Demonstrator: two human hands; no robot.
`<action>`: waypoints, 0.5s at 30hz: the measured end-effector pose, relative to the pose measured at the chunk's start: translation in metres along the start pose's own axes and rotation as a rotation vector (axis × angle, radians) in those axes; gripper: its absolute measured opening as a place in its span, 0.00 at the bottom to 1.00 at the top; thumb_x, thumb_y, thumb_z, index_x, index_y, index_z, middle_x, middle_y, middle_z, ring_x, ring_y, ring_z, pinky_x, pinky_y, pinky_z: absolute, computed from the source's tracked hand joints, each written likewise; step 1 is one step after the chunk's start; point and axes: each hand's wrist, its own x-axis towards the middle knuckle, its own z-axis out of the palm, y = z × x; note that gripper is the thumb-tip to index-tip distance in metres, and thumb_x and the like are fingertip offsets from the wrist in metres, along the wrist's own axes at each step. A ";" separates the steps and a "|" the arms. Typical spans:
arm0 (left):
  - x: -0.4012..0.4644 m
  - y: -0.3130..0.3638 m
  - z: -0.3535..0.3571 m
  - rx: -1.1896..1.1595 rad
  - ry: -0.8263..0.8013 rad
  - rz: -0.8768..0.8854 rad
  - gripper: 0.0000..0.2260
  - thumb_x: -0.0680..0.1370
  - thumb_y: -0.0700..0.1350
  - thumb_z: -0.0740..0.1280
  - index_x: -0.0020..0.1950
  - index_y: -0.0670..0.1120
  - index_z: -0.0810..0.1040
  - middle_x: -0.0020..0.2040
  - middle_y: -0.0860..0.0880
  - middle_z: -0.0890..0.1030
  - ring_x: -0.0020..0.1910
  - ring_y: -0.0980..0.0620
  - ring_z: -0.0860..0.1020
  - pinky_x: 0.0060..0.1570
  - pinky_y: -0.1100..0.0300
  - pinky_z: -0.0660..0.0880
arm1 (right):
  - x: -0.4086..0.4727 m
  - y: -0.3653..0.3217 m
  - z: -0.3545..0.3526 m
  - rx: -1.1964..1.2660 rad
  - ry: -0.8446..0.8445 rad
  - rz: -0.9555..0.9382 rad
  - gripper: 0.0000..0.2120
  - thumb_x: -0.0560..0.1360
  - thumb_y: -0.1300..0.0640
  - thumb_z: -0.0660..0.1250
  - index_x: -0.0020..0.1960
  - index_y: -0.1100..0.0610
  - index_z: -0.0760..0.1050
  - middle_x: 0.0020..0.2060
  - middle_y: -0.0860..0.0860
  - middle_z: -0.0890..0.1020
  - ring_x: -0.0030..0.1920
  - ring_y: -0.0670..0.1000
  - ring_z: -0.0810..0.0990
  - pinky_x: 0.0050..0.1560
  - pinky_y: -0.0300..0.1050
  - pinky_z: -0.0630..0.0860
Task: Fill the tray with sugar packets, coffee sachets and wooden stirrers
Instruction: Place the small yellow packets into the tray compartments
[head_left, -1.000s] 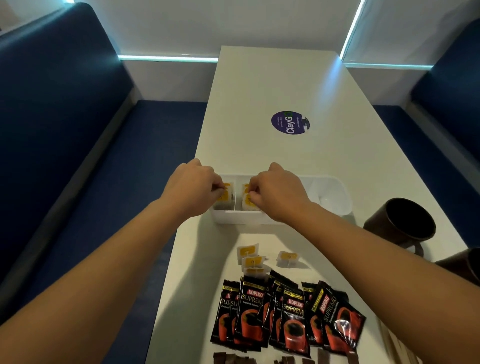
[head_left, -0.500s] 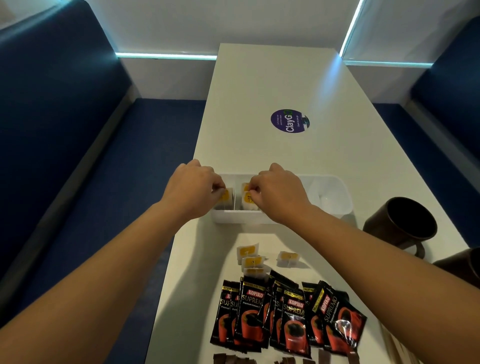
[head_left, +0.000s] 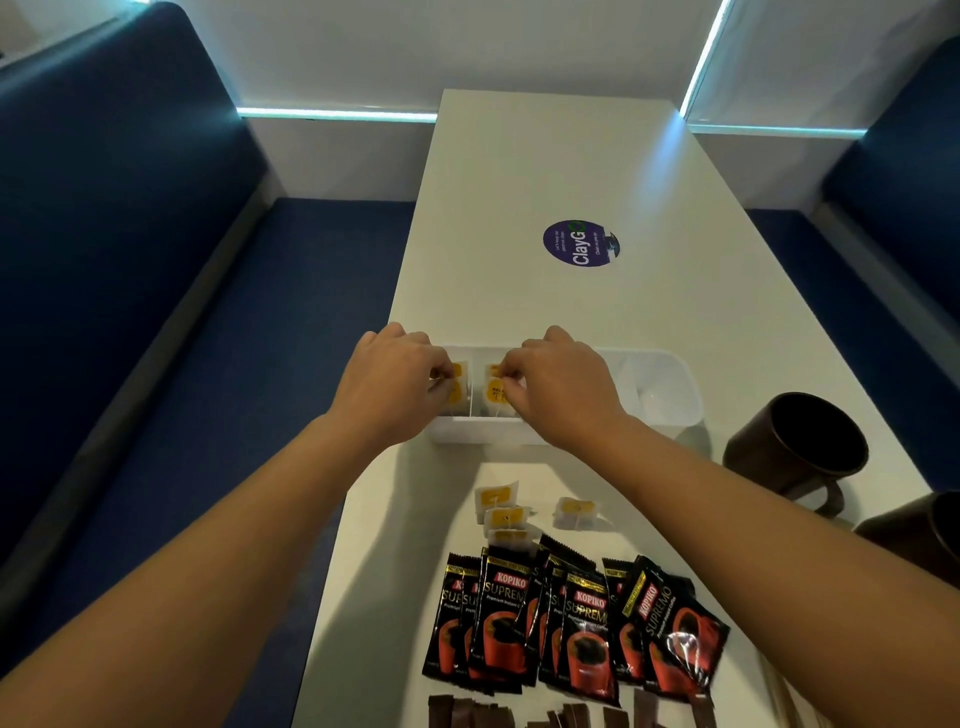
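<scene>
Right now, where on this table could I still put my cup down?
The far half of the table, beyond the tray and around the round purple sticker, is bare. The near end is crowded: small yellow-labelled packets, coffee sachets, and two dark mugs at the right edge.

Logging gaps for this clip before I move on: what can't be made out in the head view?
- Tray left compartments: packet count, hidden by the left hand and right hand.
- Each grip: fingertips curl away, so hold is unclear.
- Brown strips: cut by the bottom edge.
- Second mug: cut by the right edge.
- Loose yellow-label packets: print too small.
</scene>
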 end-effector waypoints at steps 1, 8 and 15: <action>0.000 0.001 -0.001 -0.010 0.005 -0.006 0.12 0.79 0.54 0.63 0.59 0.54 0.81 0.53 0.54 0.81 0.49 0.53 0.72 0.53 0.56 0.67 | -0.001 0.000 -0.001 0.012 0.008 0.009 0.13 0.79 0.51 0.60 0.56 0.51 0.81 0.46 0.48 0.83 0.48 0.49 0.74 0.42 0.43 0.70; -0.015 0.024 -0.022 -0.158 0.104 -0.005 0.11 0.79 0.53 0.65 0.58 0.54 0.80 0.53 0.55 0.81 0.52 0.53 0.72 0.54 0.57 0.66 | -0.025 0.006 -0.027 0.156 0.046 0.103 0.12 0.78 0.46 0.62 0.56 0.47 0.79 0.50 0.43 0.82 0.51 0.46 0.74 0.44 0.41 0.69; -0.057 0.047 -0.011 -0.253 -0.026 0.089 0.10 0.78 0.56 0.64 0.56 0.56 0.81 0.50 0.59 0.81 0.51 0.55 0.71 0.52 0.57 0.68 | -0.076 0.018 -0.047 0.279 -0.245 0.091 0.12 0.75 0.43 0.65 0.55 0.45 0.79 0.45 0.36 0.78 0.48 0.40 0.72 0.45 0.41 0.71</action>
